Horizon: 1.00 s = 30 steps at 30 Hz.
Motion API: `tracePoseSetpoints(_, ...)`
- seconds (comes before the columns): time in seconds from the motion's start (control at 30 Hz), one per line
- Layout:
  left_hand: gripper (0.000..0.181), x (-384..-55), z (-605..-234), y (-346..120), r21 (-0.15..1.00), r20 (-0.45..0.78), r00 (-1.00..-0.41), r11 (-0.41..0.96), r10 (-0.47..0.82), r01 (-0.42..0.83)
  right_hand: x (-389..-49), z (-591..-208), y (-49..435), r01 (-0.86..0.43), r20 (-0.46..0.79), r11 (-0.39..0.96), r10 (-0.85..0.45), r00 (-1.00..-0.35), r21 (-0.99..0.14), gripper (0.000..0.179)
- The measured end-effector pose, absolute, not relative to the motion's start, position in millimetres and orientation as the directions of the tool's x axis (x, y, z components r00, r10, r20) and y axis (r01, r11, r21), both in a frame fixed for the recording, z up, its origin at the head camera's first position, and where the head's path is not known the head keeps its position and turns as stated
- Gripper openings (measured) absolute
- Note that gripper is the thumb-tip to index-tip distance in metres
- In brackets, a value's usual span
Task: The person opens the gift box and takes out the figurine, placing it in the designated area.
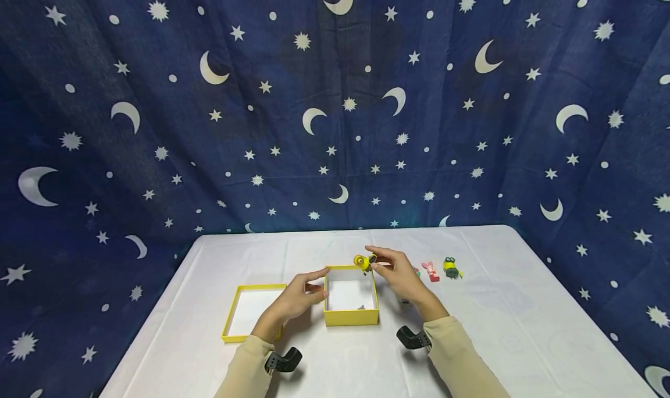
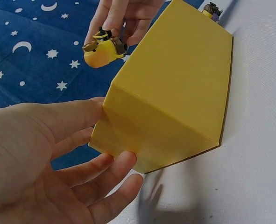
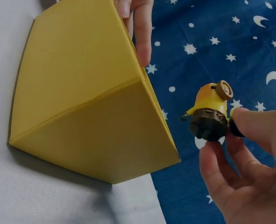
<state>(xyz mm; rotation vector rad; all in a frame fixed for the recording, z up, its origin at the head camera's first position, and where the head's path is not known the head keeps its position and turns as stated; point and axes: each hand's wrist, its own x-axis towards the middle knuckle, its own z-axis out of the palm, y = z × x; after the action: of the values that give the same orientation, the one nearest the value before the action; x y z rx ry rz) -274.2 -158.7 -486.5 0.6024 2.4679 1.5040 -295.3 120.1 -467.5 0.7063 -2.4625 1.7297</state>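
My right hand (image 1: 400,273) pinches a yellow Minion figure (image 1: 362,262) between thumb and fingers, above the back right corner of a yellow box (image 1: 350,318). In the right wrist view the Minion figure (image 3: 210,100) shows a goggle and a dark lower body. The box has no lid on it and a white inside, where a small grey thing (image 1: 361,307) shows near the front wall. At the box's left side my left hand (image 1: 298,298) touches the wall with fairly straight, spread fingers (image 2: 121,163).
The yellow-edged box lid (image 1: 230,319) lies left of the box, partly behind my left forearm. Right of my right hand are a pink figure (image 1: 431,271) and another yellow Minion figure (image 1: 451,268). Another small figure (image 2: 212,10) stands beside the box. A starry blue curtain (image 1: 335,130) hangs behind.
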Motion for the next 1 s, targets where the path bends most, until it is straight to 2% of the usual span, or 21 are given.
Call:
tracePoseSetpoints(0.13,0.055,-274.1,-486.0,-158.7,0.887,0.060,-0.895,0.388,0.443,0.251,-295.5,-467.5,122.4,-0.383,0.282,0.266,-0.350,-0.894,-0.885,0.041)
tracePoseSetpoints(0.47,0.056,-274.8,-488.0,-159.6,0.882,0.056,-0.893,0.397,0.446,0.253,-295.4,-467.6,123.8,-0.348,0.266,0.286,-0.286,-0.920,-0.893,0.032)
tracePoseSetpoints(0.8,0.056,-273.4,-485.8,-159.1,0.896,0.068,-0.889,0.364,0.453,0.254,-295.0,-465.7,124.6,-0.215,0.193,0.046,-0.292,-0.937,-0.975,0.038)
tracePoseSetpoints(1.0,0.055,-273.3,-485.8,-159.1,0.896,0.072,-0.888,0.363,0.454,0.258,-295.2,-464.3,126.4,-0.198,0.195,-0.020,-0.303,-0.933,-0.980,0.046)
